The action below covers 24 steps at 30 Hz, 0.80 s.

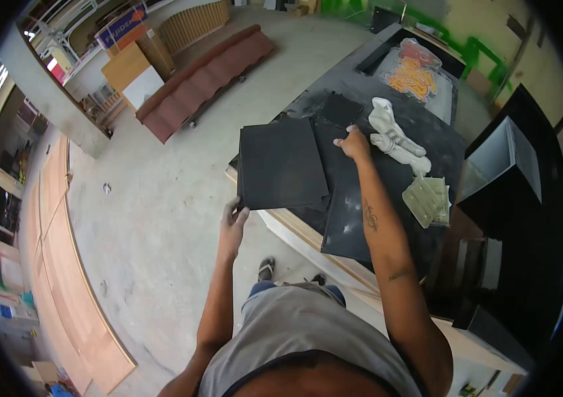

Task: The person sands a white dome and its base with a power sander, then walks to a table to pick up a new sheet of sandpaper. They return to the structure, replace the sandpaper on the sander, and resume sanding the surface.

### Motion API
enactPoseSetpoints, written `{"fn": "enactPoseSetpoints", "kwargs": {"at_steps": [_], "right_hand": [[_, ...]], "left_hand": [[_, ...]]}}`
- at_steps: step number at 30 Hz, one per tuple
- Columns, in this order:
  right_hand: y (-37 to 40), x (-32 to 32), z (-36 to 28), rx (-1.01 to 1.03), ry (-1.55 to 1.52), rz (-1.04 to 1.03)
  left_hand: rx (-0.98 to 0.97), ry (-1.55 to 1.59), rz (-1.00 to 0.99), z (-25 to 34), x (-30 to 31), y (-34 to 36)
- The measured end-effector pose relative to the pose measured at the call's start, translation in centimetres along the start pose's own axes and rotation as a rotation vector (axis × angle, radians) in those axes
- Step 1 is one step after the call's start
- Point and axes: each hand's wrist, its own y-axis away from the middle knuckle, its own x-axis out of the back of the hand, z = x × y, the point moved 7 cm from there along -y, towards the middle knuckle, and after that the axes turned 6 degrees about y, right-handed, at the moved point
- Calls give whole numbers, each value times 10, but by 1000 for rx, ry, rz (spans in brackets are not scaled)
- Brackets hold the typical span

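A stack of large black sheets [281, 162], resembling sandpaper, overhangs the near left edge of a dusty black work surface [351, 221]. At its lower left corner, my left hand [232, 217] pinches the stack between thumb and fingers. My right hand [354, 143] is over the dark surface with thumb and forefinger apart and nothing visible between them. Just beyond its fingertips lies a smaller black square piece [341, 109]. White gloves [397, 139] with grey stripes lie to the right of this hand. Nearer me, pale green translucent pieces [427, 202] rest beside my right forearm.
Orange and red crumpled plastic [413, 76] sits at the surface's far end. A black panel structure [519, 198] stands close on the right. Across the concrete floor are a long reddish-brown ridged piece [205, 79], cardboard boxes [139, 59] and wooden panels [73, 264].
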Motion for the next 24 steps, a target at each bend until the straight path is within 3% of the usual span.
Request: {"fn": "enactPoseSetpoints", "kwargs": {"at_steps": [2, 3, 6, 13, 16, 19, 22, 24], "right_hand": [[12, 7, -8, 108, -303, -4], [15, 7, -10, 108, -299, -7], [18, -2, -12, -13, -879, -194], [29, 25, -28, 125, -856, -348], [31, 22, -21, 21, -923, -301], [39, 15, -24, -43, -772, -343], [40, 5, -17, -150, -788, -295], [39, 7, -12, -225, -856, -209]], "left_hand": [[69, 215, 28, -2, 0, -11], [73, 217, 31, -1, 0, -15], [133, 270, 56, -3, 3, -35], [124, 567, -211, -13, 24, -56], [155, 761, -247, -27, 28, -61], [248, 1017, -176, -46, 20, -64], [318, 1107, -193, -54, 8, -62], [290, 1354, -237, -46, 4, -63]]}}
